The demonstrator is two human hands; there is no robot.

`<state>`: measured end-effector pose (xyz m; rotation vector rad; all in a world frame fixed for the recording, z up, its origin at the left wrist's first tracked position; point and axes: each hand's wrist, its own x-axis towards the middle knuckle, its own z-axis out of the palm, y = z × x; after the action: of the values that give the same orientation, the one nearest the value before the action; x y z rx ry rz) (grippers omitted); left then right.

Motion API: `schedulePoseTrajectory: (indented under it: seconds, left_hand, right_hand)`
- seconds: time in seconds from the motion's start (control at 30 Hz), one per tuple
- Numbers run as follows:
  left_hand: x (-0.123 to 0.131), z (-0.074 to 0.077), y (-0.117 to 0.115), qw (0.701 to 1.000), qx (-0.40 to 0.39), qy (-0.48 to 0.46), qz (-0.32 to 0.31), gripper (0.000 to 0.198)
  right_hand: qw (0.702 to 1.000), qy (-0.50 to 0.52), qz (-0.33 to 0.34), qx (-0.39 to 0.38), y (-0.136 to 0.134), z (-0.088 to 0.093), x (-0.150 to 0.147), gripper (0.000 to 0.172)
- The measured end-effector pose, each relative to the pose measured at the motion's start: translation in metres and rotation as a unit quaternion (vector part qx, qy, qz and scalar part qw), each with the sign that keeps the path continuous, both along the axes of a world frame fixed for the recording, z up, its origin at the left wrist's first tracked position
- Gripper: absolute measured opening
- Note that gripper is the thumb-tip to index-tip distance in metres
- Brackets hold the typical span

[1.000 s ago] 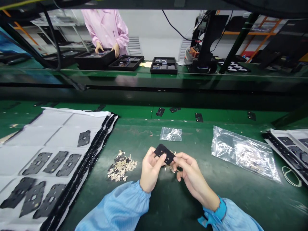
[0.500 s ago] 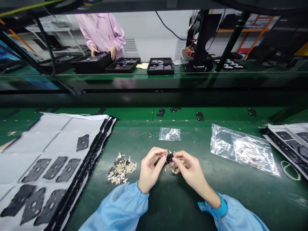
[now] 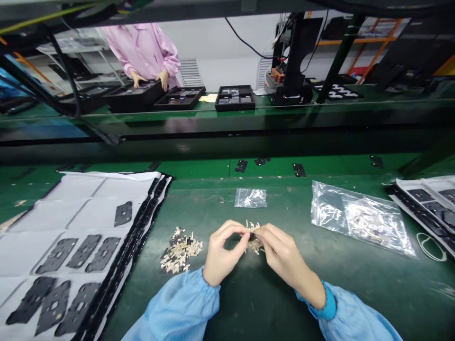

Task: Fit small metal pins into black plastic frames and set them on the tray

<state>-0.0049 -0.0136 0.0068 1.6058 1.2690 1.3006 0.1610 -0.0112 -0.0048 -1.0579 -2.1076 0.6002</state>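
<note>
My left hand and my right hand meet fingertip to fingertip over the green mat, both pinched on a small black flat part that is almost hidden between the fingers. Just beyond the fingertips lies a small heap of pale metal clips. A larger heap of the same clips lies left of my left hand. Both arms wear light blue sleeves.
A white sheet with several black flat parts lies at the left. A small clear bag and a big clear bag lie ahead and right. More sheets sit far right. A person in pink handles black trays across the conveyor.
The black part, first held up flat and plainly visible, has been turned and lowered until my fingers cover it. Both hands closed together and dropped slightly towards the small clip heap.
</note>
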Motion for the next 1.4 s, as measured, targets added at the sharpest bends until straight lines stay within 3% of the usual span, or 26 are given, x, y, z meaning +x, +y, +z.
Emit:
schedulePoseTrajectory:
  seconds: [0.17,0.3,0.37,0.43,0.5,0.57,0.63,0.7,0.77,0.83,0.87,0.93,1.0,1.03,1.07,1.17,1.23,1.4]
  left_hand:
    - [0.002,0.001,-0.002,0.999,0.022,0.047,0.001,0.011]
    - [0.004,-0.005,-0.006,0.997,0.044,0.059,0.001,0.015]
    - [0.005,-0.009,-0.009,0.994,0.067,0.087,0.001,0.019]
    - [0.007,-0.012,-0.012,0.988,0.083,0.127,-0.004,0.027]
    - [0.010,-0.012,-0.014,0.984,0.082,0.158,-0.019,0.037]
    - [0.014,-0.010,-0.015,0.987,0.060,0.147,-0.024,0.046]
    - [0.017,-0.006,-0.013,0.998,0.011,0.060,0.021,0.046]
    - [0.018,-0.003,-0.010,0.989,-0.088,-0.101,0.068,0.040]
    - [0.019,-0.002,-0.006,0.941,-0.209,-0.262,0.050,0.037]
    - [0.017,-0.002,0.001,0.897,-0.279,-0.343,-0.004,0.035]
    - [0.014,-0.002,0.008,0.891,-0.291,-0.348,-0.023,0.035]
    - [0.005,-0.002,0.030,0.913,-0.281,-0.293,-0.034,0.034]
    - [-0.008,0.000,0.066,0.956,-0.253,-0.150,-0.008,0.036]
    - [-0.016,0.002,0.088,0.975,-0.217,-0.023,0.035,0.037]
    - [-0.024,0.004,0.112,0.972,-0.174,0.127,0.094,0.038]
    - [-0.041,0.010,0.181,0.945,-0.139,0.241,0.171,0.042]
    - [-0.043,0.011,0.214,0.926,-0.133,0.291,0.199,0.048]
    - [-0.023,-0.001,0.253,0.900,-0.147,0.367,0.184,0.061]
  right_hand:
    - [0.994,-0.083,0.001,0.065,-0.004,-0.003,0.000,0.034]
    - [0.993,-0.096,-0.005,0.074,-0.006,-0.003,-0.003,0.032]
    - [0.998,-0.039,-0.018,0.045,-0.006,-0.002,-0.006,0.030]
    - [0.996,0.062,-0.046,-0.033,-0.006,0.001,-0.009,0.026]
    - [0.976,0.165,-0.080,-0.120,-0.005,0.004,-0.011,0.020]
    - [0.959,0.214,-0.115,-0.146,-0.004,0.005,-0.011,0.014]
    - [0.966,0.199,-0.138,-0.088,-0.004,0.002,-0.009,0.016]
    - [0.982,0.142,-0.126,0.011,-0.004,-0.004,-0.005,0.025]
    - [0.990,0.075,-0.069,0.098,-0.004,-0.011,0.000,0.033]
    - [0.988,0.014,-0.011,0.155,-0.002,-0.015,0.003,0.038]
    - [0.985,-0.011,0.006,0.172,-0.001,-0.015,0.004,0.039]
    - [0.982,-0.052,0.011,0.182,0.003,-0.014,0.005,0.041]
    - [0.981,-0.087,-0.014,0.170,0.007,-0.012,0.006,0.043]
    - [0.981,-0.102,-0.030,0.161,0.009,-0.011,0.007,0.043]
    - [0.981,-0.114,-0.045,0.153,0.011,-0.011,0.008,0.042]
    - [0.979,-0.135,-0.068,0.137,0.013,-0.013,0.008,0.039]
    - [0.979,-0.143,-0.066,0.132,0.010,-0.015,0.008,0.036]
    - [0.987,-0.098,-0.082,0.093,0.022,-0.007,0.022,0.028]
